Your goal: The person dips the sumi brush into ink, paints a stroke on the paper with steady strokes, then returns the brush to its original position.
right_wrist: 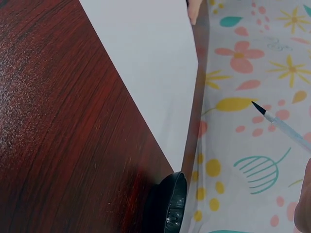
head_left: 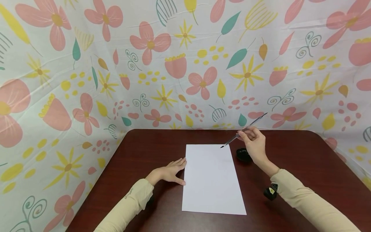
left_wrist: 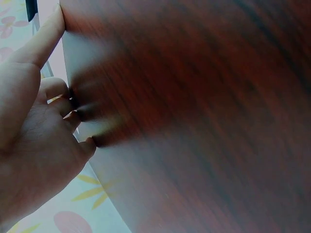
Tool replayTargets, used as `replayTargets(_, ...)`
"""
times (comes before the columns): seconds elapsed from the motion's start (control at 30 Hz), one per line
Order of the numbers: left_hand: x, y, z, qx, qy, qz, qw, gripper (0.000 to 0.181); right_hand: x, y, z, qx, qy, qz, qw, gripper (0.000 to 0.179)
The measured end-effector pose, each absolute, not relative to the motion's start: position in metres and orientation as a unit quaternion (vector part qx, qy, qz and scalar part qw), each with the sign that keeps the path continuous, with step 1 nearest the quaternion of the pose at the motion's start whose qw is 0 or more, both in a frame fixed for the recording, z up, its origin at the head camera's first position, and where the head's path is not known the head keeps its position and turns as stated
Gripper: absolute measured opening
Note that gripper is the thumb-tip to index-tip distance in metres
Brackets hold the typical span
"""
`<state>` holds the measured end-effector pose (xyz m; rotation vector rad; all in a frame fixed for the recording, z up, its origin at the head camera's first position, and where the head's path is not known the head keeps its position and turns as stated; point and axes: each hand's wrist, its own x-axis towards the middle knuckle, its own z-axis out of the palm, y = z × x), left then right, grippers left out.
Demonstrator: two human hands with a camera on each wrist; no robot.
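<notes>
A blank white sheet of paper (head_left: 213,180) lies lengthwise on the dark wooden table. My left hand (head_left: 171,171) rests at its left edge with fingers and thumb spread; in the left wrist view the fingertips (left_wrist: 87,145) touch down on the tabletop side. With thumb and fingers my right hand (head_left: 254,143) pinches a slim paintbrush (head_left: 231,140) with a clear handle. Its dark, pointed tip hangs over the paper's far right corner, and the right wrist view shows the brush tip (right_wrist: 259,108) raised above the sheet. Beneath the right hand sits a small round black dish (head_left: 243,155).
The reddish-brown table (head_left: 156,141) has rounded far corners. A white cloth (head_left: 179,93) with pink, yellow and teal flowers hangs behind the table and on its left. A black wrist device (head_left: 271,191) sits by the right sleeve.
</notes>
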<state>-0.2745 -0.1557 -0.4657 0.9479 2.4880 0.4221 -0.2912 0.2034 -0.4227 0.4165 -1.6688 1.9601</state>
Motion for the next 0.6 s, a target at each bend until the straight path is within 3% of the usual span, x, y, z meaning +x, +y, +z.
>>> replayTargets(0.6,-0.2758,-0.1556,-0.4679,0.336,0.903,0.146,0.225,0.098,-0.2897,0.1983,-0.4232,0.181,-0.658,0.677,0.276,0.023)
